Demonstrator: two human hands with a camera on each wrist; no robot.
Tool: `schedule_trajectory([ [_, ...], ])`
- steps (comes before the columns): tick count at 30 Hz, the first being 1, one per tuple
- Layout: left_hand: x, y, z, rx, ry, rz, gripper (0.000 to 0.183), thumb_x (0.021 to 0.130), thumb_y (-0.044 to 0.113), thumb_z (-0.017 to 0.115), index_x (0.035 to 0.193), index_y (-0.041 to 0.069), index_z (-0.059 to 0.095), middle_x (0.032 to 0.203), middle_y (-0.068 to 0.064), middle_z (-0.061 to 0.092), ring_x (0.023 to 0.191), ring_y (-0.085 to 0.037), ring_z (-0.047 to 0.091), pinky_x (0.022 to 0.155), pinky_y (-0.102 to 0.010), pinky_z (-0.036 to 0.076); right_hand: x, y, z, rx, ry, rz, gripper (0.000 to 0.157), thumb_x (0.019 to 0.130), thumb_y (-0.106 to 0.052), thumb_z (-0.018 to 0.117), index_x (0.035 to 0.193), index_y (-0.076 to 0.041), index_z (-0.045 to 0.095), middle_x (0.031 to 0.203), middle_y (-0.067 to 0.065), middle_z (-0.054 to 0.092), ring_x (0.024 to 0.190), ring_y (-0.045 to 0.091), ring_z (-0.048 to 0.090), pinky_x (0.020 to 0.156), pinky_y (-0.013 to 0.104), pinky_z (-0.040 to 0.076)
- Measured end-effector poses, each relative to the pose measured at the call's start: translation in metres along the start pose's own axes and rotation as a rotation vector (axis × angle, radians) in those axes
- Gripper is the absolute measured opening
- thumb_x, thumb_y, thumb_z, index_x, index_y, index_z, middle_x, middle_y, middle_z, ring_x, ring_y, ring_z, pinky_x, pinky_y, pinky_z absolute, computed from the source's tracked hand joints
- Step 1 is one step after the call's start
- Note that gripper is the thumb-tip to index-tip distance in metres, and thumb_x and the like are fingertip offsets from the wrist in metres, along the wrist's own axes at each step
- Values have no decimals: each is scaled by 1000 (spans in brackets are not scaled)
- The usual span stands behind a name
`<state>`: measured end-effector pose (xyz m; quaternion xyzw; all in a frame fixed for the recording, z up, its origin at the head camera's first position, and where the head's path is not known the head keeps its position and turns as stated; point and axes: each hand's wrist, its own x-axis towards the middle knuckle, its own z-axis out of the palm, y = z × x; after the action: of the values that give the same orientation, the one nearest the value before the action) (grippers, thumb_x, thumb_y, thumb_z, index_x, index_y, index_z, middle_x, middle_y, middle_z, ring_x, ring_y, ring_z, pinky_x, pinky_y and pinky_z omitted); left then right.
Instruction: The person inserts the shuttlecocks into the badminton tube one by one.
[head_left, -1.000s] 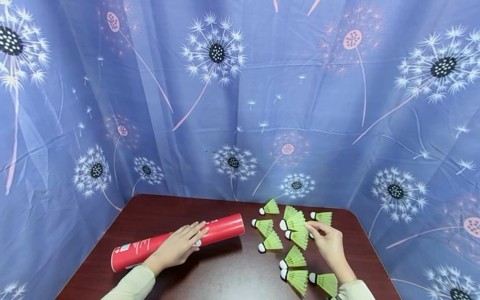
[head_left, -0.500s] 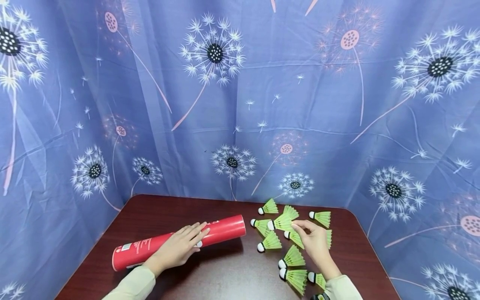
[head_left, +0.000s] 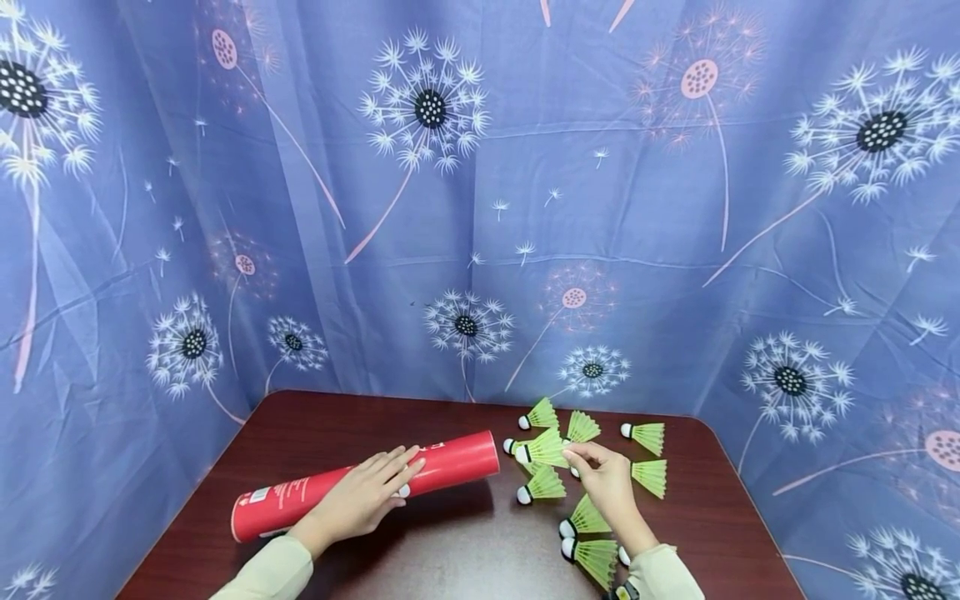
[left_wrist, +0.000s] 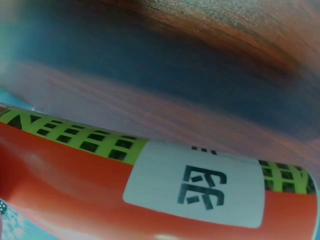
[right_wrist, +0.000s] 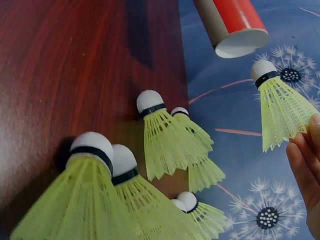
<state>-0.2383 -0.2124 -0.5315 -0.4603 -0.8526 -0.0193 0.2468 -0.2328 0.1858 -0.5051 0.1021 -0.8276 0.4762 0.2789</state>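
Observation:
My left hand (head_left: pixel 358 500) lies across the red shuttlecock tube (head_left: pixel 461 461), fingers over its top and thumb on the near side, gripping it. The tube slants, its right end raised over its shadow on the table. In the left wrist view a white label (left_wrist: pixel 195 187) and a green checked band show on it. My right hand (head_left: pixel 609 487) pinches a yellow-green shuttlecock (right_wrist: pixel 282 110) by its skirt edge. That shuttlecock's white cork points left, a short gap from the tube's right end (right_wrist: pixel 242 44), which appears whitish in the right wrist view.
Several more shuttlecocks lie on the dark red-brown table (head_left: pixel 322 417), among them one at the back (head_left: pixel 648 437), one at the right (head_left: pixel 650 477) and one near the front (head_left: pixel 594 562). A blue curtain (head_left: pixel 480 208) with dandelion print hangs around the table.
My right hand has carried the pinched shuttlecock leftward, from among the others toward the tube's right end. The left hand and tube have shifted slightly right.

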Motion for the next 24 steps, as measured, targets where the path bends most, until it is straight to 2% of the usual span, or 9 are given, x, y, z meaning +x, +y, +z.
schedule_trajectory([
  [2, 1, 1, 0, -8, 9, 5, 79, 77, 21, 79, 145, 8, 42, 146, -16, 43, 123, -34, 52, 98, -45, 44, -1, 0, 4, 19, -5, 5, 8, 78, -3, 77, 84, -9, 77, 67, -3, 68, 52, 3, 52, 45, 17, 39],
  [7, 2, 3, 0, -9, 6, 9, 71, 85, 26, 72, 146, 9, 41, 150, -12, 39, 125, -33, 51, 101, -43, 42, 0, -2, 14, 68, -21, 39, 7, 79, -4, 76, 85, -7, 77, 68, 5, 70, 55, 11, 63, 46, 17, 44],
  [9, 3, 4, 0, -9, 2, 10, 71, 85, 27, 71, 147, 10, 40, 149, -13, 40, 126, -33, 50, 101, -43, 42, 0, -3, 18, 82, -27, 54, 5, 80, -5, 76, 85, -6, 77, 66, 7, 69, 52, 10, 61, 46, 18, 45],
  [12, 5, 5, 1, -23, 12, 15, 76, 81, 25, 76, 147, 10, 41, 147, -15, 43, 125, -34, 51, 100, -44, 44, 0, -5, 25, 93, -33, 64, 4, 80, -5, 76, 84, -6, 76, 65, 5, 67, 50, 6, 55, 46, 20, 45],
  [15, 6, 6, 1, -27, 17, 20, 80, 77, 23, 79, 147, 10, 41, 145, -16, 45, 125, -34, 51, 99, -45, 45, -2, -5, 33, 109, -30, 42, 6, 79, -1, 75, 82, -7, 76, 66, 1, 68, 55, 2, 55, 50, 20, 46],
  [19, 7, 8, 1, -23, 14, 20, 79, 79, 24, 78, 147, 10, 41, 145, -15, 44, 124, -34, 52, 98, -45, 45, -4, -6, 43, 153, -22, 2, 7, 77, 0, 76, 80, -6, 76, 68, 3, 69, 59, 3, 59, 53, 18, 49],
  [24, 8, 10, 0, -28, 21, 26, 77, 79, 23, 78, 146, 9, 42, 145, -16, 45, 123, -35, 53, 98, -46, 46, -6, -33, 44, 172, -51, 18, 5, 77, 6, 74, 80, 2, 74, 69, 11, 70, 58, 15, 63, 53, 21, 50],
])
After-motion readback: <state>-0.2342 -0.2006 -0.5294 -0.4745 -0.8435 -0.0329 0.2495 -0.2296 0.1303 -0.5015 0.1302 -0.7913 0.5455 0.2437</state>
